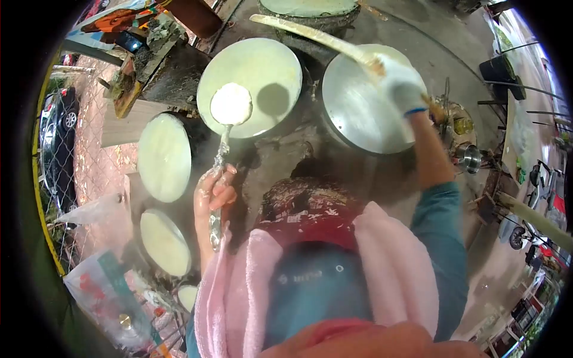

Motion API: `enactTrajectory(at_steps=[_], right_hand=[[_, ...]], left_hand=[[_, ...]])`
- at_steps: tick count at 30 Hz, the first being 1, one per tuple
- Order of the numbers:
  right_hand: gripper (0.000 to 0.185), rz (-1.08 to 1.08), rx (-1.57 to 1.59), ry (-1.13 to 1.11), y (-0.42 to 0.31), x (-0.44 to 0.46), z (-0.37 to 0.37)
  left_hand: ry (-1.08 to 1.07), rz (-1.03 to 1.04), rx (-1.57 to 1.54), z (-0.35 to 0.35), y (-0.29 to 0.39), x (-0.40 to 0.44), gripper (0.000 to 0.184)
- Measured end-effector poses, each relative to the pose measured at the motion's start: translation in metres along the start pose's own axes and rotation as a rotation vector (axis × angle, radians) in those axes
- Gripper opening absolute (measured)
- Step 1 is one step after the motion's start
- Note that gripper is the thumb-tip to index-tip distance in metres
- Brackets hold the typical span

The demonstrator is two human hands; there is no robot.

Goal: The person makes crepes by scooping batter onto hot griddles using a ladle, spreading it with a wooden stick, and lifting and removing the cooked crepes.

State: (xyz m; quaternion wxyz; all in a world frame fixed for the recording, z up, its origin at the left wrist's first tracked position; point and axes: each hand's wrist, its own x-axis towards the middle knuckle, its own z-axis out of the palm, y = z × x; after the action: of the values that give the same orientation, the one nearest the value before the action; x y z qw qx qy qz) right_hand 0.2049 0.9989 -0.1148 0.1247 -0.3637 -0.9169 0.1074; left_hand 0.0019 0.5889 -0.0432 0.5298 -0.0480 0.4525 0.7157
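My left hand [216, 194], smeared with white batter, is closed round the handle of a ladle [231, 104]. The bowl of the ladle looks full of white batter and hangs above a round pan [280, 68] with a pale, smooth surface, where its shadow falls. On my right hand [401, 86] is a white glove with a blue cuff, blurred by motion. Its fingers are wrapped round a long pale wooden stick [313, 37] that reaches up and left. Beneath that hand lies a second round pan [361, 110], greyish and shiny, its far right part covered by the glove.
Two pale round discs [165, 157] [165, 243] lie at my left. Another round pan [307, 6] shows at the top edge. A metal pot [470, 159] and a jar [463, 125] stand at the right. A chain-link fence [83, 143] runs along the left.
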Motion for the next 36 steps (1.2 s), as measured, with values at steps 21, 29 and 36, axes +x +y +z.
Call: enactTrajectory(at_steps=[21,29,36], right_hand=[[0.028,0.111,0.708,0.304,0.004,0.408,-0.048],[0.036,0.588,1.199,0.617,0.059,0.382,0.147],[0.064,0.563,0.909,0.379,0.124,0.373,0.198]], left_hand=[[0.011,0.07,-0.008,-0.027,0.114,0.148,0.025],[0.048,0.066,0.072,-0.01,0.119,0.174,0.027],[0.08,0.058,0.079,0.027,0.09,0.193,0.027]])
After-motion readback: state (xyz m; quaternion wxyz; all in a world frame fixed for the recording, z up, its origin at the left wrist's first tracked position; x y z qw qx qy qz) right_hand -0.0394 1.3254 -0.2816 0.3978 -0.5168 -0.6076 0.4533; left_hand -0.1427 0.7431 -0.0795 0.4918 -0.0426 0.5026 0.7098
